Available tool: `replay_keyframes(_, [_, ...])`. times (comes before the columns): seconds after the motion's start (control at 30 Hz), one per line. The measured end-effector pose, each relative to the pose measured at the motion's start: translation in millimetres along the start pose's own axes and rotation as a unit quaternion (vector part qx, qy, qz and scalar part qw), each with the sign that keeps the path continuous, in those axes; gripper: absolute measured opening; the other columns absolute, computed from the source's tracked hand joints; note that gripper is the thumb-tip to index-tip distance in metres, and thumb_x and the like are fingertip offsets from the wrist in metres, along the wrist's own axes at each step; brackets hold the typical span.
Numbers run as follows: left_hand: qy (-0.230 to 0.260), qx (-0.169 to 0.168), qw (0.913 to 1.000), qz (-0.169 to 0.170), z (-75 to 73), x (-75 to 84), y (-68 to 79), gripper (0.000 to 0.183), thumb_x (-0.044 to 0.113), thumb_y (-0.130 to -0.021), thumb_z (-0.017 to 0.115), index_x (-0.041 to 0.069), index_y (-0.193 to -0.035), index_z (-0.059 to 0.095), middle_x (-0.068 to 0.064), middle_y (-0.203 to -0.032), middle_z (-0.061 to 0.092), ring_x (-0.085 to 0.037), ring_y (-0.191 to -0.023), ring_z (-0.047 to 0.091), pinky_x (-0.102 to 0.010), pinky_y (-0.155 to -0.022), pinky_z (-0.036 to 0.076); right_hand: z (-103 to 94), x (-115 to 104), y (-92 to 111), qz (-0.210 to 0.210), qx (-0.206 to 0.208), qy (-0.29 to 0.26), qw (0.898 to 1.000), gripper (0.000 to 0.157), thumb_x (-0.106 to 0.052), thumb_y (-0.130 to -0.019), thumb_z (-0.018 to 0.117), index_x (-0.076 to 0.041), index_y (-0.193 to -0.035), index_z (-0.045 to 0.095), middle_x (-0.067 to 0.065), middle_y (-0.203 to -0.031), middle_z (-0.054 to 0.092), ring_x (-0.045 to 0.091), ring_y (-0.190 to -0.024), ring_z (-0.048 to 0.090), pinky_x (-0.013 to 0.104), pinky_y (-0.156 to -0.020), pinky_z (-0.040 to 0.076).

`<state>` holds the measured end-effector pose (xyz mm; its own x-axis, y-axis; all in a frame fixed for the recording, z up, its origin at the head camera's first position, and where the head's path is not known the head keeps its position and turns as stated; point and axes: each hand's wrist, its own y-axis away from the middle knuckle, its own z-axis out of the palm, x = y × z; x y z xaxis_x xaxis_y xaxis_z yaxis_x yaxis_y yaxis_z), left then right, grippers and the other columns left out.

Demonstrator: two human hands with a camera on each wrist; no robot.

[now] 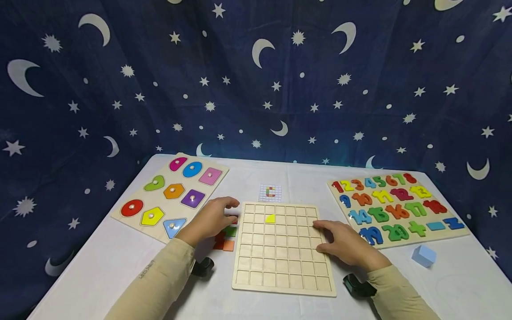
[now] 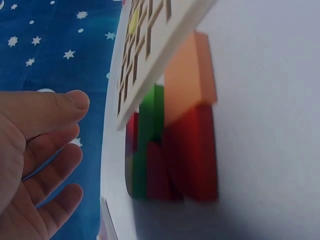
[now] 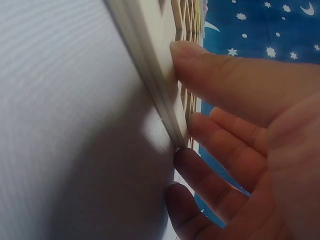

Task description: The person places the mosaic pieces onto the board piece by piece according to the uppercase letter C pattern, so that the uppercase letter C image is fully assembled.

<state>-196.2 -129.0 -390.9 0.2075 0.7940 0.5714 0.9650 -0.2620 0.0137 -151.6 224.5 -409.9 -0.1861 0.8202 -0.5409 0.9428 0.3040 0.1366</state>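
Grid board (image 1: 283, 255): flat on the table (image 1: 216, 298), straight ahead of me, presumably so both hands reach every slot; its middle is my clock's centre.
Yellow tile (image 1: 270, 218): there it sits, in the grid at eleven, the only piece I see in place.
Right hand (image 1: 346, 242): out at three, fingers spread, thumb and fingertips on the board's edge, I'd say to stop it sliding.
Left hand (image 1: 212, 220): over at ten, thumb and fingers apart, holding nothing, close by the loose tiles.
Loose tiles (image 2: 187, 135): red, green, orange, grouped at nine beside the board, likely for a short reach.
Picture card (image 1: 270, 193): twelve, just past the far edge, probably for a quick glance.
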Motion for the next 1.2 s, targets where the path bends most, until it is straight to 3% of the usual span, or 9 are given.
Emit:
replay_keyframes(0.4, [0.005,-0.014,0.9997,-0.018,3.3,-14.2,0.7,0.036,0.01,-0.086,0.078,0.007,-0.12,0.068,-0.005,-0.115,0.069,-0.026,-0.112,0.063,-0.043,-0.099,0.049,0.6,2,0,-0.008,0.005,0.0,1.0,0.062,-0.022,-0.084,0.081,-0.006,-0.139,0.058,0.016,-0.141,0.055,0.042,-0.133,0.044,0.061,-0.107,0.034])
replay_keyframes(0.8, [-0.03,-0.02,0.9987,-0.036,11.7,-18.2,-3.0,0.033,0.013,-0.084,0.081,0.009,-0.115,0.07,-0.002,-0.102,0.068,-0.021,-0.095,0.06,-0.041,-0.095,0.052,0.8,2,1,-0.009,0.005,0.001,1.0,0.062,-0.023,-0.084,0.081,-0.006,-0.139,0.057,0.016,-0.141,0.055,0.042,-0.133,0.045,0.061,-0.107,0.034])
replay_keyframes(1.2, [-0.03,-0.021,0.9988,-0.031,14.3,-18.2,-6.3,0.028,0.011,-0.085,0.079,0.008,-0.111,0.07,-0.002,-0.098,0.067,-0.022,-0.093,0.059,-0.041,-0.096,0.05,0.5,1,0,-0.003,0.003,-0.003,1.0,0.062,-0.022,-0.084,0.081,-0.006,-0.139,0.057,0.016,-0.141,0.055,0.042,-0.133,0.045,0.06,-0.108,0.034])
